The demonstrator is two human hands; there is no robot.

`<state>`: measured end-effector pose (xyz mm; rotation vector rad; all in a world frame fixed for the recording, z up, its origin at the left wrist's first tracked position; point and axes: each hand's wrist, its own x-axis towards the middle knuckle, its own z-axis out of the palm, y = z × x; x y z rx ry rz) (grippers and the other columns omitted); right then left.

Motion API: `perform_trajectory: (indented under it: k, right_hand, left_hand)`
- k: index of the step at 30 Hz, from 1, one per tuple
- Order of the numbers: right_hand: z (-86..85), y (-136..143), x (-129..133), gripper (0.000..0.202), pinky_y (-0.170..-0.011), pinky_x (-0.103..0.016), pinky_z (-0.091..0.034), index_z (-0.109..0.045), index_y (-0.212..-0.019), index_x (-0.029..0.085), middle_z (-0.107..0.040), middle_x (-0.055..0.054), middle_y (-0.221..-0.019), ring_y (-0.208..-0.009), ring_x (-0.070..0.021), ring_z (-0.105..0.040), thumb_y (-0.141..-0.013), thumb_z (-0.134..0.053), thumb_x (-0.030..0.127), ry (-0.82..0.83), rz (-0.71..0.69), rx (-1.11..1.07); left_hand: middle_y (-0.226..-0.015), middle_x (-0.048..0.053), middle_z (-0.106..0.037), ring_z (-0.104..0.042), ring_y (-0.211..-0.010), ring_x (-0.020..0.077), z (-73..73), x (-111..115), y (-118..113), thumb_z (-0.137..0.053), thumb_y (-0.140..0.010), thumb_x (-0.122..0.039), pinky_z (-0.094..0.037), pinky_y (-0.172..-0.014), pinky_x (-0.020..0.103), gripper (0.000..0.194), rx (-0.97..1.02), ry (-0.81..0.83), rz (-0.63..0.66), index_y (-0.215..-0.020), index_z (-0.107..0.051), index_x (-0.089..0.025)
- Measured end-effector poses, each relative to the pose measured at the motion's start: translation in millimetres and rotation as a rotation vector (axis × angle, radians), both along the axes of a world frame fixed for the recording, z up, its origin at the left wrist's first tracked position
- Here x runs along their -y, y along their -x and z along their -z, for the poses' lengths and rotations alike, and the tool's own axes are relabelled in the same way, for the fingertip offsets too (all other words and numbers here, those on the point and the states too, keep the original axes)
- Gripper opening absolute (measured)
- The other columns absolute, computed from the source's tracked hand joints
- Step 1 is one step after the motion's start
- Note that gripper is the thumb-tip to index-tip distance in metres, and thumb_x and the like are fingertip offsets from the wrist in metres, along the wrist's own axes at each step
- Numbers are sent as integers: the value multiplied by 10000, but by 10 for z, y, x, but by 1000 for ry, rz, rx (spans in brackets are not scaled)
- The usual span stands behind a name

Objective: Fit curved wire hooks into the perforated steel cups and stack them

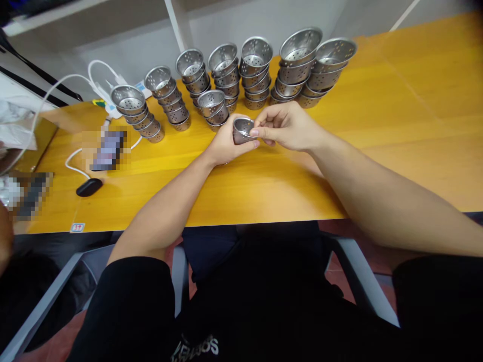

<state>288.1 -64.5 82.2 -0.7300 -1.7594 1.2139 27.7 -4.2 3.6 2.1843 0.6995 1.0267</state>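
A small metal cup (pixel 243 126) is held above the table, its mouth facing up toward me. My left hand (pixel 225 143) wraps around the cup from the left, thumb along its near side. At the right side of the rim, my right hand (pixel 281 125) is closed with thumb and index finger pinched on the edge. Just behind my left hand stands a short stack of perforated metal cups (pixel 212 103). Its lowest part is partly hidden by that hand.
Taller leaning stacks of perforated metal cups (pixel 300 50) line the back of the yellow table (pixel 396 151). To the left lie a blurred phone (pixel 109 151), a black mouse-like object (pixel 89 187) and white cables (pixel 77 168). Another person's arm (pixel 4 236) shows at the left edge.
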Motion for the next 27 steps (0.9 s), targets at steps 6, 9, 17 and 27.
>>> perform_trajectory:
  k: [6,9,17,27]
  right_hand:
    - [12,-4,-7,702,-508,-360,-429,-899,-989,276,-722,-24,-731,-588,-186,-561,-811,-1248,858,3,-7,-23]
    - [10,3,3,696,-517,-374,-432,-896,-981,283,-721,-22,-739,-593,-189,-555,-817,-1242,864,4,0,-12]
    - [33,-5,34,712,-721,-493,-661,-868,-1210,357,-870,-84,-1121,-826,-281,-707,-960,-1050,999,-192,252,63]
    - [-105,-95,136,304,-1106,-672,-775,-965,-1427,403,-894,-135,-1547,-1447,-492,-824,-1192,-801,504,-367,370,561]
  left_hand:
    - [-1526,129,-863,-889,-1405,339,17,-50,33,-1008,-982,-879,-717,-1312,532,939,4,-30,13,-1600,-647,-272]
    - [-1542,128,-858,-882,-1429,349,34,-65,39,-995,-988,-899,-700,-1331,543,945,-7,-36,11,-1611,-643,-282]
    - [-1616,132,-798,-853,-1539,369,176,-165,33,-933,-1012,-976,-665,-1414,615,1023,19,-54,-12,-1690,-562,-306]
    - [-1701,145,-738,-810,-1615,379,213,-235,41,-865,-1020,-1035,-646,-1446,629,1066,38,-118,-45,-1735,-501,-332]
